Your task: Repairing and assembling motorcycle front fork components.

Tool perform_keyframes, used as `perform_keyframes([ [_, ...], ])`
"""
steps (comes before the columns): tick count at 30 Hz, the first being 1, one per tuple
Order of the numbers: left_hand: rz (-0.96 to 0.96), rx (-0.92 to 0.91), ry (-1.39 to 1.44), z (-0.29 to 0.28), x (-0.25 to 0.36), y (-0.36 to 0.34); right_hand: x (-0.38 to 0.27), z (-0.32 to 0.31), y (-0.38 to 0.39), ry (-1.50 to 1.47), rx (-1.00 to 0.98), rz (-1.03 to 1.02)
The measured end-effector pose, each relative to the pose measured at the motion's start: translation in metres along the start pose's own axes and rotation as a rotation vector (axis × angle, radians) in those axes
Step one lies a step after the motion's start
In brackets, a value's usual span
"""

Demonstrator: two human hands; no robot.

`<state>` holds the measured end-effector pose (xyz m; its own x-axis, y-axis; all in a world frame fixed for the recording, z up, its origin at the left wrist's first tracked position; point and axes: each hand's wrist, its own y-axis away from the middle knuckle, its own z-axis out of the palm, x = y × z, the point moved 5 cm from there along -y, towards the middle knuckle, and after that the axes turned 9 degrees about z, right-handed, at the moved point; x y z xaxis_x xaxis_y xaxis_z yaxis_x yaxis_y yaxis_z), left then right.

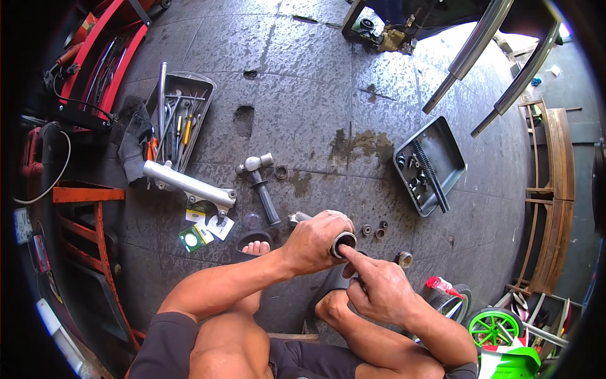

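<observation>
My left hand is closed around a silver motorcycle fork leg, its round open mouth tilted up toward me. Most of the leg is hidden by that hand. At the rim of the mouth rests the stretched index finger of my right hand; its thumb stands apart and the other fingers curl loosely. Beyond the left hand, a ball-peen hammer with a dark grip lies on the floor, beside a dark ring. Small rings and a nut-like part lie just past my hands.
A similar silver fork leg lies by a tool tray at left. A black tray at right holds a long spring and small parts. Two fork tubes hang at upper right. A red-capped bottle is near my right forearm.
</observation>
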<state>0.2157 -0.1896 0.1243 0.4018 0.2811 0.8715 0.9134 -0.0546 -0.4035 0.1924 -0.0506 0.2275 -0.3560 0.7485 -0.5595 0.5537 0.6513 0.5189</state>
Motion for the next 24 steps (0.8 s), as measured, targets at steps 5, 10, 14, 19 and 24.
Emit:
perform_keyframes([
  [5,0.008,-0.010,-0.004,-0.001,0.002,0.001,-0.005,-0.018,-0.006,0.168,0.019,-0.064],
  [10,0.031,-0.008,-0.017,0.001,0.004,0.002,-0.016,-0.013,-0.009,0.498,-0.025,-0.060],
  [14,-0.001,0.067,-0.089,0.010,0.006,0.004,-0.017,0.002,-0.008,0.289,-0.113,0.129],
  [19,0.013,0.201,-0.177,0.021,0.005,0.002,-0.011,0.009,-0.005,-0.499,-0.081,0.218],
  [24,0.045,0.201,-0.178,0.021,0.006,0.001,-0.011,0.024,0.001,-0.037,0.000,0.139],
])
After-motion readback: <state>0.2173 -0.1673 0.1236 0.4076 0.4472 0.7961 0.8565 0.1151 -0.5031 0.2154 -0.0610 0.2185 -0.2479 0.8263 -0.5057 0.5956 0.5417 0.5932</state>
